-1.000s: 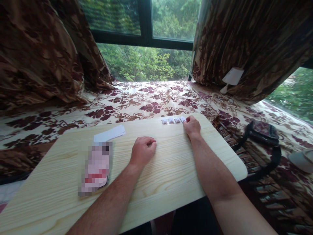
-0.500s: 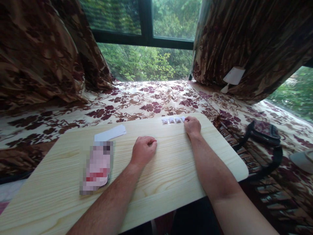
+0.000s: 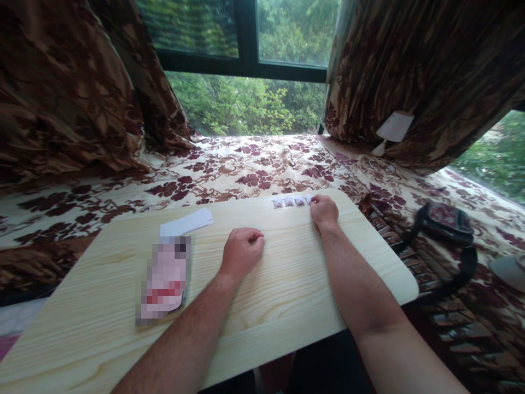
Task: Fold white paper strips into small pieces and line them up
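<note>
Close to the table's far edge, several small white folded paper stars (image 3: 289, 201) lie in a row. My right hand (image 3: 325, 210) is at the row's right end, its fingertips closed on the last white paper star (image 3: 309, 199), which they partly cover. My left hand (image 3: 243, 251) rests on the middle of the table, loosely curled into a fist; nothing shows in it. To its left lie white paper strips (image 3: 186, 221), fanned slightly over one another. Nearer me is a pixelated pink, flat object (image 3: 164, 279) whose kind I cannot make out.
The pale wooden table (image 3: 279, 306) has rounded corners. Beyond it spreads a floral cloth (image 3: 254, 164) below a window (image 3: 246, 104) with patterned curtains (image 3: 61, 93). A white lamp (image 3: 395, 126) stands back right, and a dark strapped bag (image 3: 447, 223) lies right of the table.
The whole view has shifted very slightly to the right. Both hands and the paper stars keep their places on the table.
</note>
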